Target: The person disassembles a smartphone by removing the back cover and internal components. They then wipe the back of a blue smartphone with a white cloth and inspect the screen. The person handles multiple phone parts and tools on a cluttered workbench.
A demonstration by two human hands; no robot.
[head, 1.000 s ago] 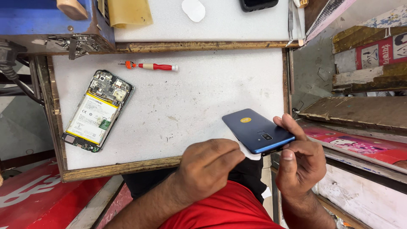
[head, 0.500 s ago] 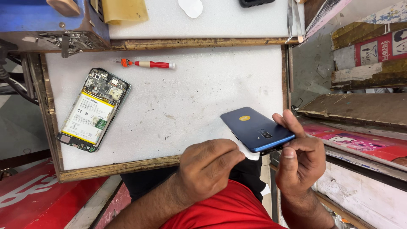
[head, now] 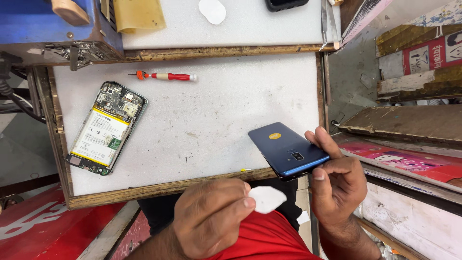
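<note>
Now | blue phone [head: 288,148]: glossy back up | right hand [head: 337,185] grip grasps it | left hand [head: 211,216] pinches white pick [head: 266,199]

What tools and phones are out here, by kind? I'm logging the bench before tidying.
Phones with the back on: 1, the blue phone held in the right hand
Opened phones: 1, the opened phone
Screwdrivers: 1, the red screwdriver
White picks: 1, the white pick in the left hand
Total: 4

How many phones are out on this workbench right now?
3. A blue phone is gripped in the right hand; an opened phone with its battery showing lies on the white work mat; a dark phone sits cut off at the top edge. Others may be hidden.
</note>
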